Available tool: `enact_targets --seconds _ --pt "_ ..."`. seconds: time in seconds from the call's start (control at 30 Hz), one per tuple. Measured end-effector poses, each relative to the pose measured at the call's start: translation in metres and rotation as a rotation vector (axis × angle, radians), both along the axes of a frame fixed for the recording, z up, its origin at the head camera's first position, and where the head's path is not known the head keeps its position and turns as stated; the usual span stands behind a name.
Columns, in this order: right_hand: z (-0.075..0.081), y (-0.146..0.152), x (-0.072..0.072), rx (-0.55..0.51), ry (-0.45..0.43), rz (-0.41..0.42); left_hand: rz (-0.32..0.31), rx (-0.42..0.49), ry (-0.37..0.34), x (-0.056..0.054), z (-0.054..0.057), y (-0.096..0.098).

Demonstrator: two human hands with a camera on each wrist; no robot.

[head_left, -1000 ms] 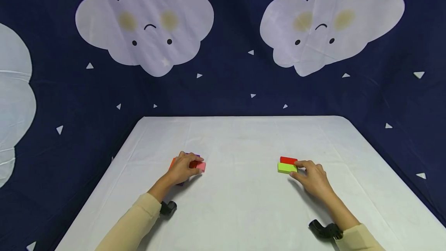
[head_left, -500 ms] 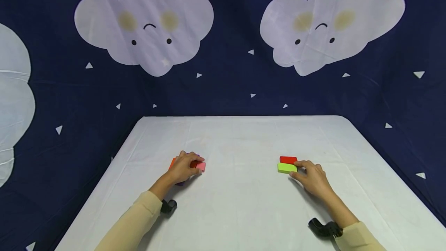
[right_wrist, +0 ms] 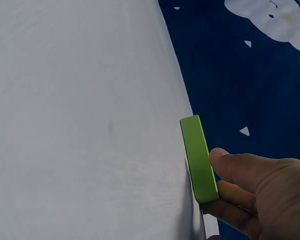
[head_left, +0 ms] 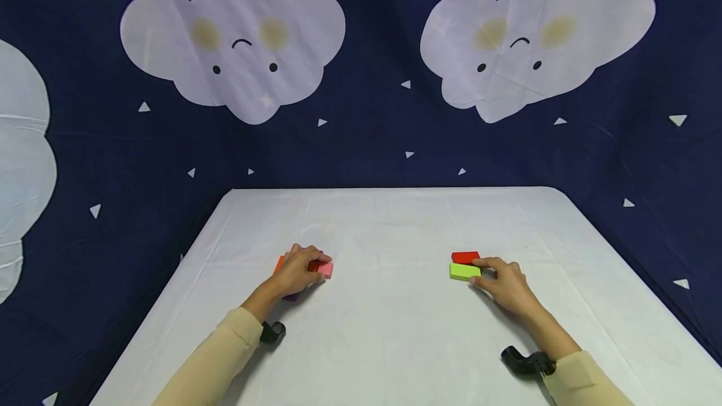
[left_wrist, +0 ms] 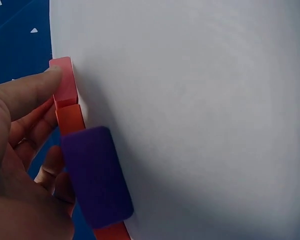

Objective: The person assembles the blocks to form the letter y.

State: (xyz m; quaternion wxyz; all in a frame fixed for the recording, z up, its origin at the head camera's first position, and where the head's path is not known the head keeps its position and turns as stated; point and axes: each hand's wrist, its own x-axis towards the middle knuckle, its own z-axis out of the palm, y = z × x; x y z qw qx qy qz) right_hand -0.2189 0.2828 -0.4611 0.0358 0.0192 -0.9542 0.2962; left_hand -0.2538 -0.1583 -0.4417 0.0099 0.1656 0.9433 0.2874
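Note:
Between the thumb and fingers of my left hand (head_left: 294, 272) a pink block (head_left: 326, 269) is pinched, at the left of the table. In the left wrist view an orange-red block (left_wrist: 70, 119) lies end to end with it, and a purple block (left_wrist: 97, 176) stands in front of the row. My right hand (head_left: 510, 288) holds the right ends of two blocks lying side by side. Its thumb is on the lime green block (head_left: 464, 272), and its forefinger is at the red block (head_left: 464, 257) behind. The right wrist view shows only the green one.
A white cloth covers the table (head_left: 389, 331), with rounded far corners. Behind it hangs a dark blue curtain (head_left: 372, 143) printed with clouds and triangles. A black wrist camera (head_left: 273, 333) sits at the left wrist, another black wrist camera (head_left: 524, 362) at the right.
The red block has slid slightly to the left and away, with the right forefinger moving along with it. The green block and the left hand stay nearly still.

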Motion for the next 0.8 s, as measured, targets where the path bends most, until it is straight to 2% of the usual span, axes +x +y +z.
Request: enact_targets --seconds 0.33,0.8 --pt "-0.0021 0.0029 -0.0029 -0.026 -0.021 0.033 -0.006 -0.011 0.001 -0.0008 0.0003 0.0002" --pt "-0.0060 0.0035 -0.0042 -0.032 0.045 0.053 -0.012 -0.005 0.013 -0.0015 -0.0013 0.0000"
